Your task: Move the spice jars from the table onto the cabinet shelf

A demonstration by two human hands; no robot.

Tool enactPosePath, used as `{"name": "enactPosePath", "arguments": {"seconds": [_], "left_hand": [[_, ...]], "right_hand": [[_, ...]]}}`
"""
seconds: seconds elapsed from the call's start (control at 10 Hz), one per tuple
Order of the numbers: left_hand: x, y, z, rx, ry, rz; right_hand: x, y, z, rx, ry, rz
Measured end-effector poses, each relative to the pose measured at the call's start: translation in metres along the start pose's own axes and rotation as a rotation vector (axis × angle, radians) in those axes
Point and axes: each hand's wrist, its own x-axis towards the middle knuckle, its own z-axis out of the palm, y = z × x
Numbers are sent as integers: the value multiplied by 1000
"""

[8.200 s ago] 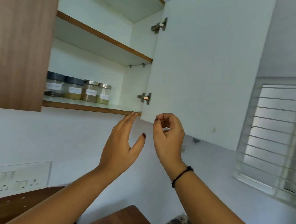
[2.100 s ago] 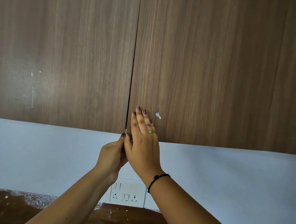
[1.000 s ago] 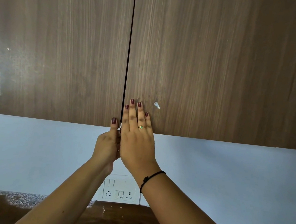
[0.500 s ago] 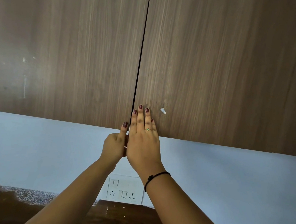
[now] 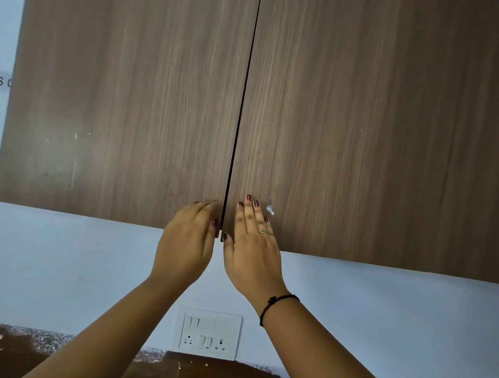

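Two hands: both are reaching up at lower centre of the frame, one on each side of the dark seam between the doors.
Counter (image 5: 208, 377): brown slab is running along the bottom edge, nearest the camera; no jars are showing on the visible part.
Socket (image 5: 209, 334): white plate is sitting on the wall just above the counter, between the forearms.
Left hand (image 5: 187, 240): fingers are curling loosely against the bottom corner of the left door (image 5: 123, 91), holding nothing.
Right hand (image 5: 252, 244): fingers are lying flat and spread on the bottom corner of the right door (image 5: 385, 125), palm on the wood, grasping nothing.
Band: black cord is circling the right wrist (image 5: 276, 305).
Doors: both are sitting flush, seam running vertically from top centre down to the hands.
Jars: none are showing anywhere; whether they are standing on the shelf behind the doors cannot be told.
Key relation: the shelf is lying straight behind the two palms, farther into the frame, and the seam's long axis is standing upright between the thumbs; both hands are equally near it.
Judgement: the task is looking finished or nearly so, with the doors being pressed shut.
Risk: a door may be springing back slightly if the hinges are stiff.
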Motion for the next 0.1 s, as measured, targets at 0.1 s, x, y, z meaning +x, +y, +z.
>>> {"name": "enactPosePath", "arguments": {"seconds": [0.1], "left_hand": [[6,4,-4,144,-30,91]], "right_hand": [[0,-2,-12,-35,20,25]]}}
